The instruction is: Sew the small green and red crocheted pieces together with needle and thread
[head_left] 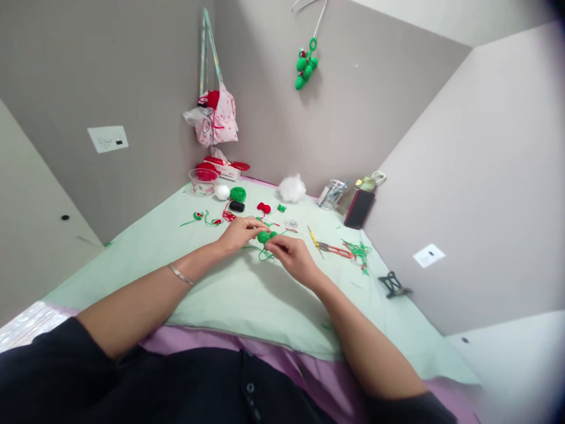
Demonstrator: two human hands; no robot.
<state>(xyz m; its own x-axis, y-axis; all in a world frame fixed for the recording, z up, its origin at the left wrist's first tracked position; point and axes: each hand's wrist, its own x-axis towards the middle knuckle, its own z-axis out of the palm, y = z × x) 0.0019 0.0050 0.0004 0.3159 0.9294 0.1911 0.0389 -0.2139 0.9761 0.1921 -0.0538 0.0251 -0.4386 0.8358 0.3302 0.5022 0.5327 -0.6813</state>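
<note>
Between my two hands is a small green crocheted piece with rounded lobes, held just above the table. My left hand pinches it from the left and top, thumb and fingers together. On the other side, my right hand has its fingertips closed on its right part. Loose green yarn hangs below the piece and trails to the left. Red yarn lies just beyond my left hand. To the right of my hands rest a yellow-handled crochet hook and orange-handled scissors.
Green yarn scraps and a black stand lie at the right. Behind are white stuffing, a green yarn ball, a plastic tub, a clear cup and a phone. Walls enclose the table's back and sides.
</note>
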